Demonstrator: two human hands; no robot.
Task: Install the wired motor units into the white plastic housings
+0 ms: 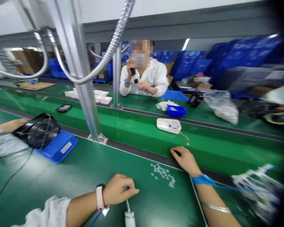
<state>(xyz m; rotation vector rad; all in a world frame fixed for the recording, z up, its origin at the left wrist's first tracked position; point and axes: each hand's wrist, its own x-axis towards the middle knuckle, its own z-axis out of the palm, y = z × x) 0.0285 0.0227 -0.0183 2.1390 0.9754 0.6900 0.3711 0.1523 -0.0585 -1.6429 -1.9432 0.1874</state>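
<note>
My left hand (119, 189) is closed above the green table, with the dark end of a cable (126, 188) showing between thumb and fingers. A short pale lead runs down from it to a white plug-like piece (130, 219) at the bottom edge. My right hand (186, 159), a blue strap round its wrist, rests with curled fingers at the dark rail beside the green belt. A dark spot shows under its fingers, but I cannot tell whether it is held. Several small clear rings (161, 171) lie loose between my hands.
A white open housing (168, 125) with wires sits on the green belt (137, 126). At left, another person's hand (11, 125) touches a black fan (44, 130) by a blue bin (59, 146). A metal post (81, 72) rises ahead. A co-worker (144, 75) sits opposite.
</note>
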